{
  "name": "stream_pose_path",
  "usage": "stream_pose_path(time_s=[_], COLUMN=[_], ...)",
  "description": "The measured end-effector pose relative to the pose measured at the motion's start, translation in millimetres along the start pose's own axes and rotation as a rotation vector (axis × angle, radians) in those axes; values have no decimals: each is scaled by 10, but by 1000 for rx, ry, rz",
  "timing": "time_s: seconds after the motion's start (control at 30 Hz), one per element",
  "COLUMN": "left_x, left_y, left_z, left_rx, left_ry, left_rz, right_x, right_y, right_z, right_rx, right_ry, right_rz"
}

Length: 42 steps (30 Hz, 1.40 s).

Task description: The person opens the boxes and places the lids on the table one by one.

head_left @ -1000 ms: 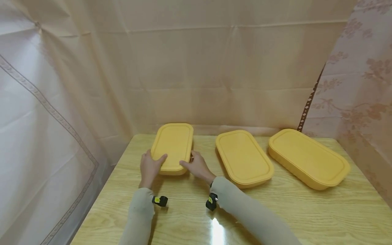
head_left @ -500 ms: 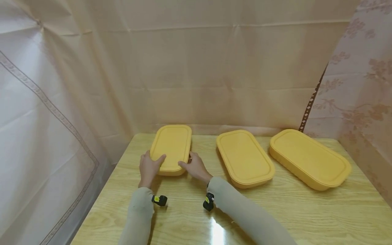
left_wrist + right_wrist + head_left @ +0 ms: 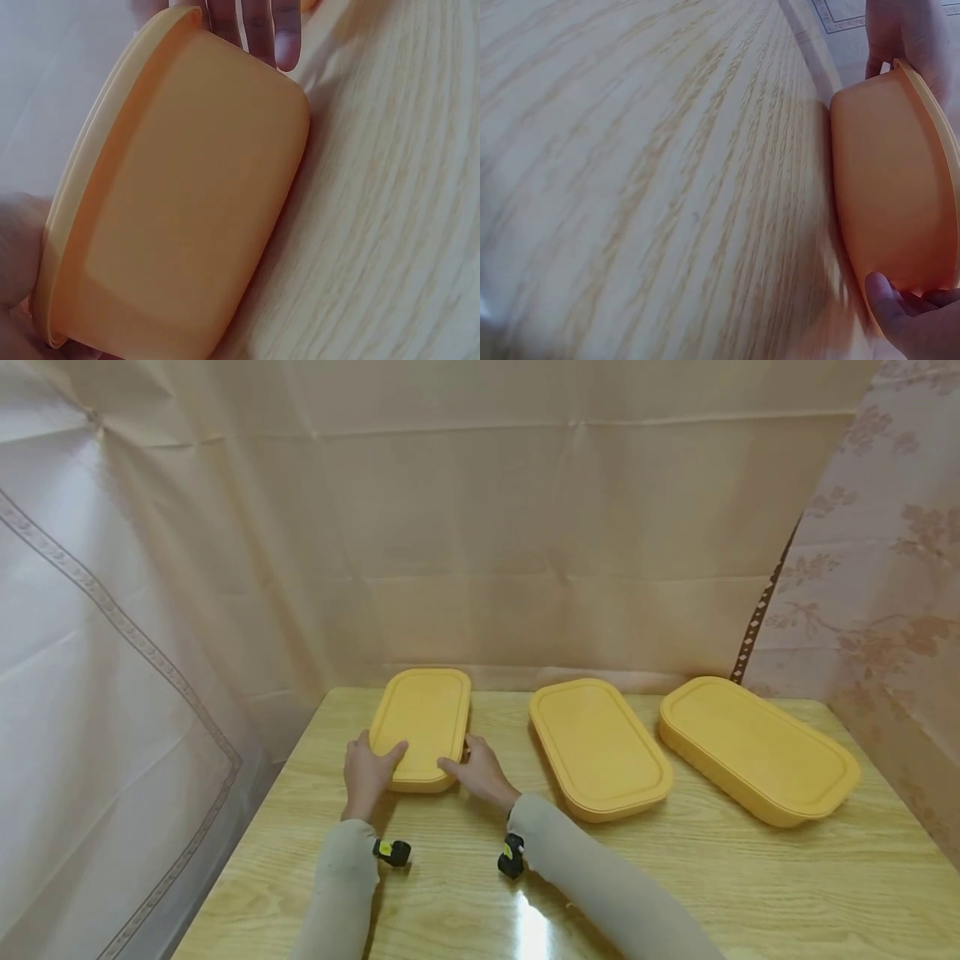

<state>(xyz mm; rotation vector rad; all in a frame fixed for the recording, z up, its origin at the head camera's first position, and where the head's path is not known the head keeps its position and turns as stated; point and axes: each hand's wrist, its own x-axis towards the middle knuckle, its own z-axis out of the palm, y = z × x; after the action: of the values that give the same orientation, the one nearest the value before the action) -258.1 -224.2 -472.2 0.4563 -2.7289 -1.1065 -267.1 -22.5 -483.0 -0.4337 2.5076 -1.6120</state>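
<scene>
A yellow lidded plastic food box stands at the table's left, its rounded lid facing up. My left hand grips its near left corner, with the thumb on the lid. On the near right corner my right hand holds it, the thumb on the lid edge and the fingers against the side. Both wrist views show the box's smooth near wall under the lid rim. Its base appears to meet the table, though I cannot tell for sure. The right hand's fingers show past the box in the left wrist view.
Two similar yellow boxes stand to the right: a middle box, angled, and a right box, turned further sideways. The wooden table ends at a beige cloth curtain behind. Cloth also hangs at both sides.
The held box has shifted slightly left and nearer to me, or lower, along with both hands. Their grip looks the same. The other two boxes stay in place.
</scene>
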Motion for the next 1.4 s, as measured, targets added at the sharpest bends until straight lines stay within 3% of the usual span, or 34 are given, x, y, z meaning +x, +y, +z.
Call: stream_pose_path(time_s=[0.6, 1.1, 1.4], left_x=[16, 20, 10], left_y=[-32, -39, -49], left_z=[27, 1, -7], left_rx=[12, 7, 7], left_ry=[-36, -70, -66], left_rz=[-26, -22, -7], right_x=[6, -20, -62], right_y=[88, 57, -7], right_z=[65, 74, 57], right_rx=[0, 34, -8], right_ry=[32, 16, -13], right_rz=[-37, -26, -12])
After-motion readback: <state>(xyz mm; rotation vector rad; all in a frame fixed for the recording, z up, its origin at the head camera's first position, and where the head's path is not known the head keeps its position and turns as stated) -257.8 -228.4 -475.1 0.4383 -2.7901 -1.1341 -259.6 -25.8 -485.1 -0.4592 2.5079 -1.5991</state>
